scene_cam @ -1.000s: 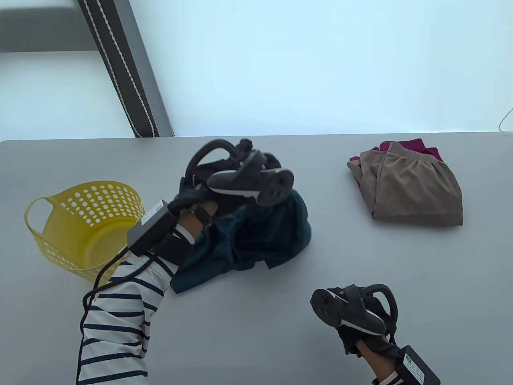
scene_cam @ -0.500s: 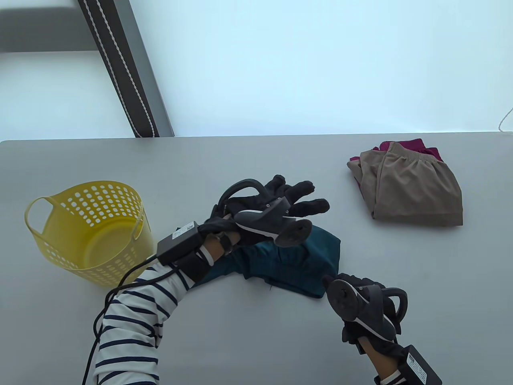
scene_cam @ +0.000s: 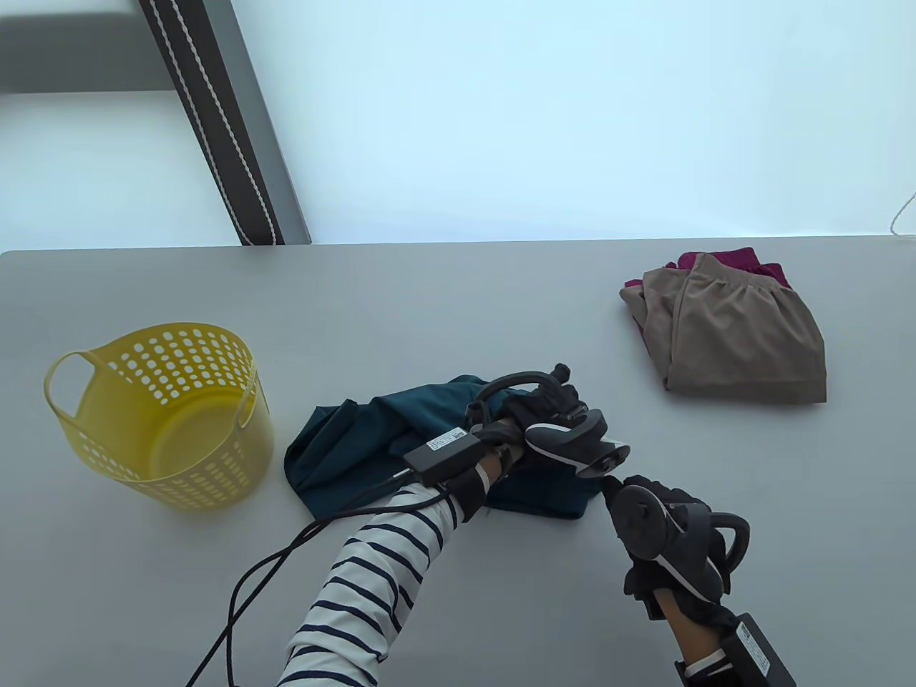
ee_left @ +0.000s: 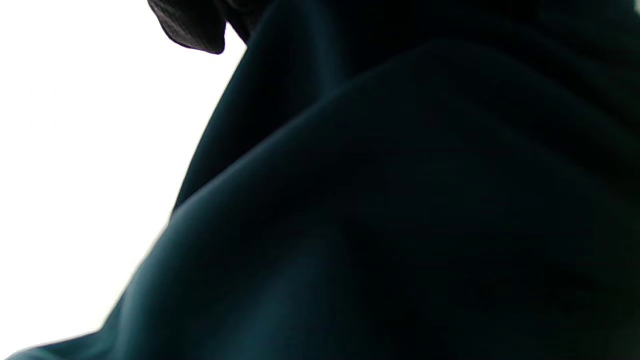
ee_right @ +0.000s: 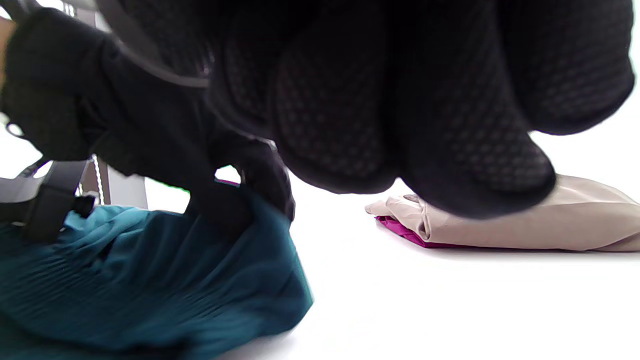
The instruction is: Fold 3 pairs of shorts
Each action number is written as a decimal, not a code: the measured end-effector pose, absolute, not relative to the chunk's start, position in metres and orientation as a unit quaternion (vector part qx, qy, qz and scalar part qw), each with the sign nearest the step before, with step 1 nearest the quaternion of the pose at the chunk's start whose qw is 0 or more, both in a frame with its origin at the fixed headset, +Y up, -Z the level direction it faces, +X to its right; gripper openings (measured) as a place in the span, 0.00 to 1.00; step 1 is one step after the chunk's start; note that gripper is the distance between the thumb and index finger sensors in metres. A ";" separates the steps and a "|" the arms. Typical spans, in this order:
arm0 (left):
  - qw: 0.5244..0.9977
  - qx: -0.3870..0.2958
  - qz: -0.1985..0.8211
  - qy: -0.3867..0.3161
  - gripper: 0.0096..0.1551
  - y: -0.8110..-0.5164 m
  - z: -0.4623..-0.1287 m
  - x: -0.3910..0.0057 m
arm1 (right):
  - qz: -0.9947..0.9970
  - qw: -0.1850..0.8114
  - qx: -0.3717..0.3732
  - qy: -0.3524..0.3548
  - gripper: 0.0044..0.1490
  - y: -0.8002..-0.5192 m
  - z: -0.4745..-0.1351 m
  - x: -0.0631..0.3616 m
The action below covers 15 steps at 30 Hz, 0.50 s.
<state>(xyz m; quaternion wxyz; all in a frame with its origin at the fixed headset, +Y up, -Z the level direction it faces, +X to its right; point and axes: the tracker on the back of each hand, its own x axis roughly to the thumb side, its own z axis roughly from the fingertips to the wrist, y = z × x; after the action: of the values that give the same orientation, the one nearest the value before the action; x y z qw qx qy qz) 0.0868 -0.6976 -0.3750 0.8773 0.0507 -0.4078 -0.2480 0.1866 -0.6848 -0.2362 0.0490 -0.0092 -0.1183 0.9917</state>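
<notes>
Teal shorts (scene_cam: pixel 358 436) now spread leftward, left hand (scene_cam: pixel 544 415) moved onto them

Overhead table view; both wrist views low, close on teal shorts (scene_cam: pixel 358 436).

No text, brand, number or sign can be read in these views. A white label with small dark print is seen on the black box (scene_cam: pixel 441 455) strapped at the left wrist in the table view, but the print is too small to be read. A similar white label is seen on the black box (scene_cam: pixel 753 653) at the right wrist, and its print is also not legible. No writing is shown in the two wrist views.
</notes>
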 end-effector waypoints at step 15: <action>0.963 0.089 0.145 -0.208 0.19 -0.565 -0.346 -0.104 | 0.992 0.052 0.031 -0.107 0.24 -0.684 -0.231 0.174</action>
<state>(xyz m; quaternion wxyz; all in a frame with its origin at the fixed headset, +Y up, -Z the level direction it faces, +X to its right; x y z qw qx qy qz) -0.1038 -0.5654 -0.3461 0.9631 0.0890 -0.2080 0.1455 0.1744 -0.6839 -0.2315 0.0522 0.0314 -0.1069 0.9924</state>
